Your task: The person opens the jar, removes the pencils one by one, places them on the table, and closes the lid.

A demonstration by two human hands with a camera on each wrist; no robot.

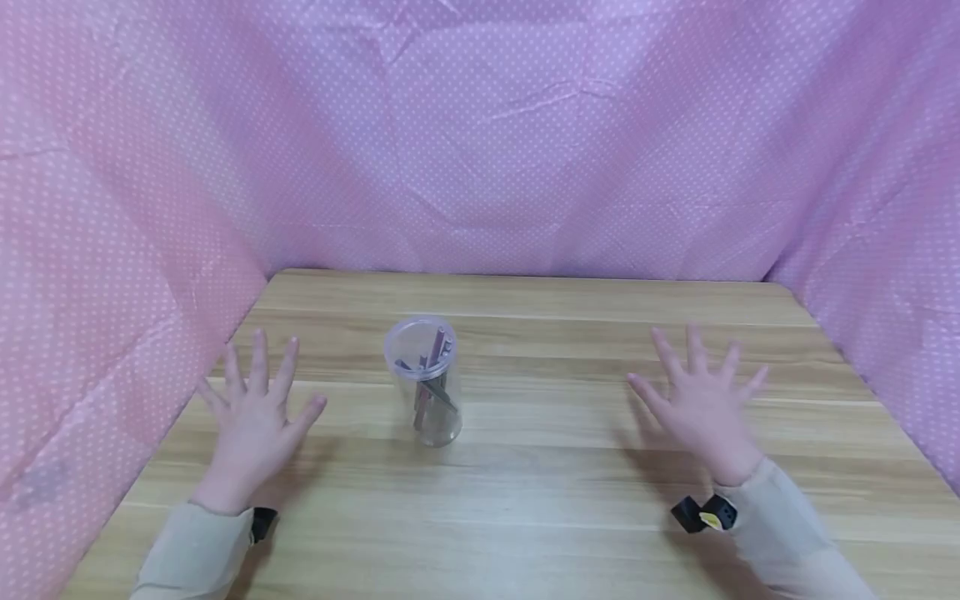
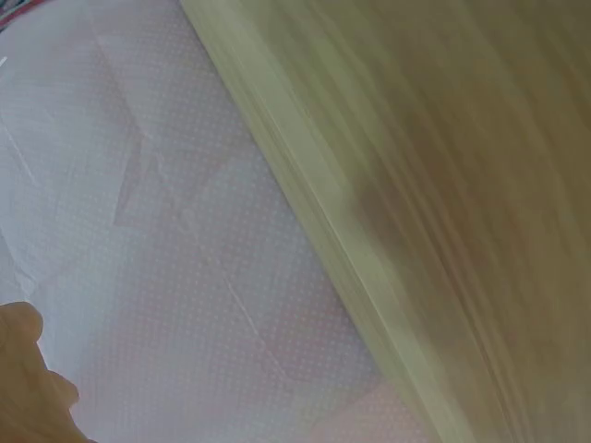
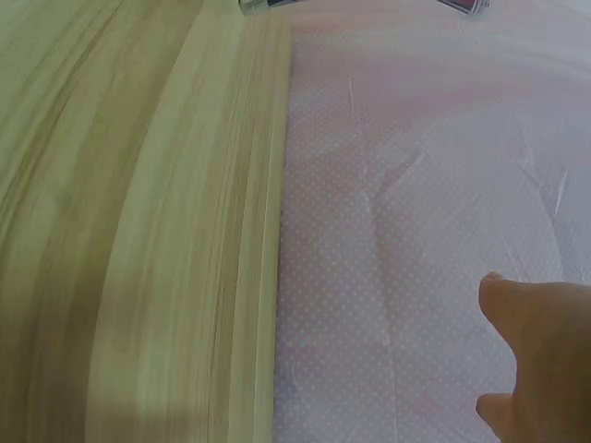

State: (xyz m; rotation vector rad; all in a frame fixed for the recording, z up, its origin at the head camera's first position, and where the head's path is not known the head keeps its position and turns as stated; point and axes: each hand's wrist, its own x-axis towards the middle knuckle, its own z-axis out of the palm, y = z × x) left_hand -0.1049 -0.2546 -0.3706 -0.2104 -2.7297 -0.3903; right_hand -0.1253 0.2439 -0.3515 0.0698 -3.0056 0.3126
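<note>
A clear plastic jar (image 1: 438,427) with a round rim stands upright left of the table's middle. Inside it lean several slim dark and metallic pieces, too small to name. My left hand (image 1: 253,433) is spread wide to the left of the jar, apart from it and holding nothing. On the far side, my right hand (image 1: 705,408) is spread the same way, also with nothing in it. Shadows fall on the wood beside both hands. Only a bit of the left hand (image 2: 32,378) enters the left wrist view; part of the right hand (image 3: 545,355) shows in the right wrist view.
The wooden table (image 1: 540,483) has rounded far corners. Pink cloth with white dots (image 1: 517,150) hangs behind it and along both sides. Each sleeve cuff carries a small black device, one at the left wrist (image 1: 262,523) and one at the right wrist (image 1: 705,513).
</note>
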